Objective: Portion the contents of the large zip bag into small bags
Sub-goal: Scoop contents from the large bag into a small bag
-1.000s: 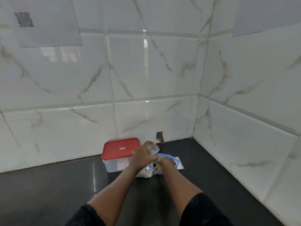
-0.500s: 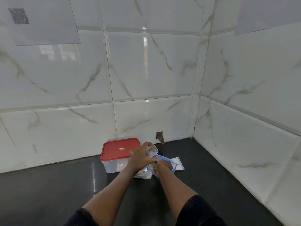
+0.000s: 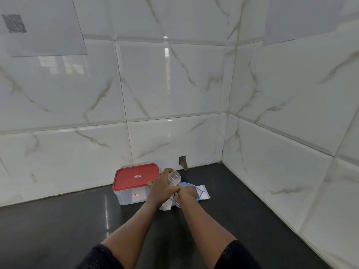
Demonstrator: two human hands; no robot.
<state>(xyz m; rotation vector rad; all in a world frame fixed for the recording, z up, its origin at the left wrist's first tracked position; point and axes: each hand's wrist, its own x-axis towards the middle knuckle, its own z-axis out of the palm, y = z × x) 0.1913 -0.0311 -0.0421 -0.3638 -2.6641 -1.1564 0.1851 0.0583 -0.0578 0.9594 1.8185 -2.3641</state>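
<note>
Blue-edged clear plastic, the zip bag lies crumpled on the dark counter just right of a clear box with a red lid, close to the tiled wall. My left hand has its fingers curled round a small clear cup, tilted above the bag's mouth. My right hand sits at the bag's rim, touching the left, and I cannot tell how its fingers lie.

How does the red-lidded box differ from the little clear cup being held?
The box stands flat on the dark counter; the cup is held tilted in the left hand. The box is shut under a red lid; the cup's mouth is open. The box is bigger and rectangular; the cup is small and round. Both are clear plastic.
</note>
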